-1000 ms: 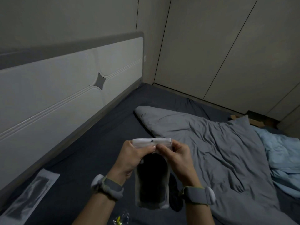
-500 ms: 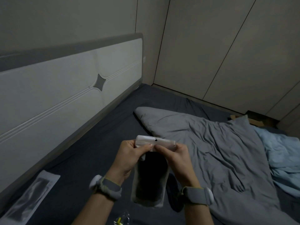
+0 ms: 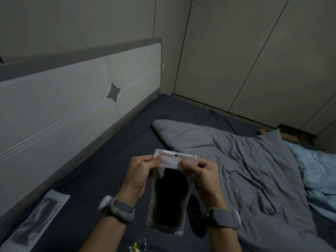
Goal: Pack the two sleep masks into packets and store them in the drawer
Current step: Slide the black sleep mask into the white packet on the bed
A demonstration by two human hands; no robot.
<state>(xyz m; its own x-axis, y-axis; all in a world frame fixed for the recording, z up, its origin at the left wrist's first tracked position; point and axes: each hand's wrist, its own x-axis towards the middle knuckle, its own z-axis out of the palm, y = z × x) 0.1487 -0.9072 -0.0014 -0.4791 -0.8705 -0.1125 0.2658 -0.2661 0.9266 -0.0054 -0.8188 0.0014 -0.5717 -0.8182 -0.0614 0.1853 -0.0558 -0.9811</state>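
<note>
Dark bed sheet (image 3: 101, 171), hands (image 3: 174, 171) holding packet (image 3: 169, 202), black sleep mask (image 3: 171, 197) inside

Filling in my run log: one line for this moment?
left hand + right hand: pinch packet top | sleep mask: inside | second packet: on bed

- No readable words, brand names or numbers anywhere in view.
- Only a small yellow cartoon sticker (image 3: 159, 170) on the clear packet (image 3: 168, 193), just under its white folded flap; too small to make out any lettering.
- Faint grey printing on the second packet (image 3: 39, 220) lying flat by the headboard; blurred, not legible.
</note>
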